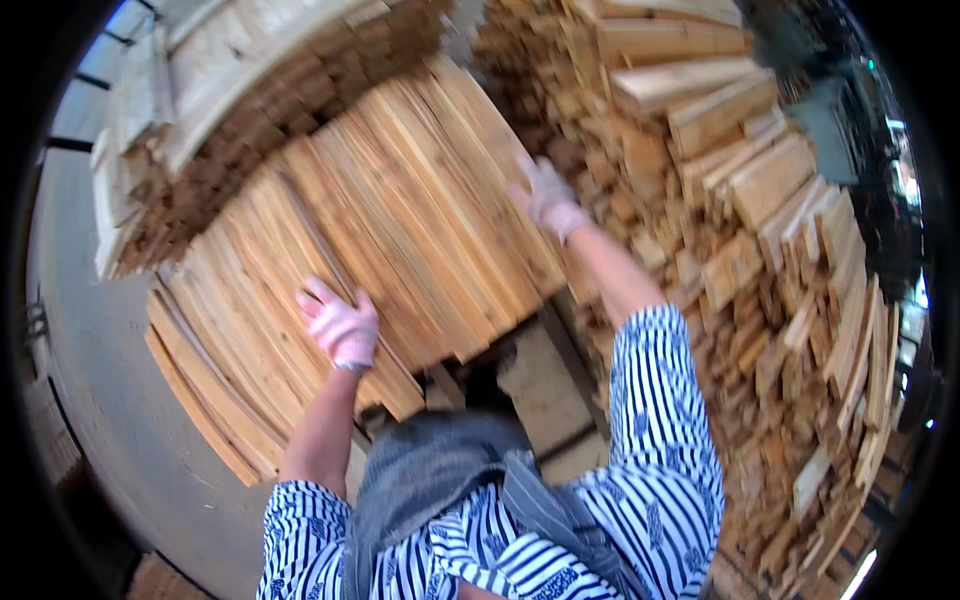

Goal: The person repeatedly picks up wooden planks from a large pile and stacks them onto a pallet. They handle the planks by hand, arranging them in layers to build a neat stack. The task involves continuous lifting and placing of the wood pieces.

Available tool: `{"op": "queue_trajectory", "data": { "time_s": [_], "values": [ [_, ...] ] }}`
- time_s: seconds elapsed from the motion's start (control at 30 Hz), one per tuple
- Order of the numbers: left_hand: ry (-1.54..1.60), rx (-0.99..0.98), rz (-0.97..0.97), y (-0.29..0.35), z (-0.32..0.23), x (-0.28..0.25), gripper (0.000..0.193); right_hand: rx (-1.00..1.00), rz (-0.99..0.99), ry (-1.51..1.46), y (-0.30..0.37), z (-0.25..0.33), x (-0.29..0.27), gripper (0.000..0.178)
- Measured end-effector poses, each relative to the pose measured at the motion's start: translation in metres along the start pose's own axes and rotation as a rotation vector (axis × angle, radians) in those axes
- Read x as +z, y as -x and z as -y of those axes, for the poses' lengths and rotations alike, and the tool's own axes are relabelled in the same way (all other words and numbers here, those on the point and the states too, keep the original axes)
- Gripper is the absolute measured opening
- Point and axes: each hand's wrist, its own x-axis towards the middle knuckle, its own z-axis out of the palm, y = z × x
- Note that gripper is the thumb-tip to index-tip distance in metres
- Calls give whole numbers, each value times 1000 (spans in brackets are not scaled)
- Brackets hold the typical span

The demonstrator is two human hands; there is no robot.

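Observation:
A layer of long wooden strips (400,200) lies side by side in front of me, slanting from the upper left to the lower right. My left hand (342,324), in a pale pink glove, rests on the strips, fingers and thumb apart. It straddles the raised dark edge of one narrow strip (310,228). My right hand (548,198), gloved alike, is at the right side of the layer. Its fingers are spread against the outermost strips and slightly blurred. Two strips (205,385) at the left end sit a little apart from the others.
A big heap of short wood pieces (740,330) rises close on my right. Stacked boards (270,110) stand at the far left. Dark supports (570,365) show beneath the layer, next to my dark apron (440,460). Grey floor (110,350) lies to the left.

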Motion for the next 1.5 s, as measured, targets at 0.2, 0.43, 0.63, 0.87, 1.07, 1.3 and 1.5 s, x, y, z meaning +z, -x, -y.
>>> {"op": "queue_trajectory", "data": {
  "time_s": [0.2, 0.43, 0.63, 0.87, 1.07, 1.3, 1.5],
  "values": [
    [-106, -29, 34, 1, -4, 8, 95, 178, 136, 47, -45, 14, -41, 71],
    [-86, -27, 18, -2, 1, 10, 95, 149, 138, -254, -56, 21, -58, 62],
    [-100, 14, -46, -6, 1, 18, 95, 112, 28, -842, -93, -17, -54, 54],
    [-70, -46, -29, -3, 3, 5, 95, -56, 33, -433, -112, -4, 13, 65],
    [-36, -16, -14, 1, 5, 14, 97, -17, 76, -353, -78, 2, 1, 75],
    [-48, -28, 45, 0, -3, 3, 99, 79, 58, -529, -83, -14, 17, 75],
    [-54, -51, 31, 1, 9, 1, 93, -21, 204, -790, -94, -17, 20, 63]
  ]
}}
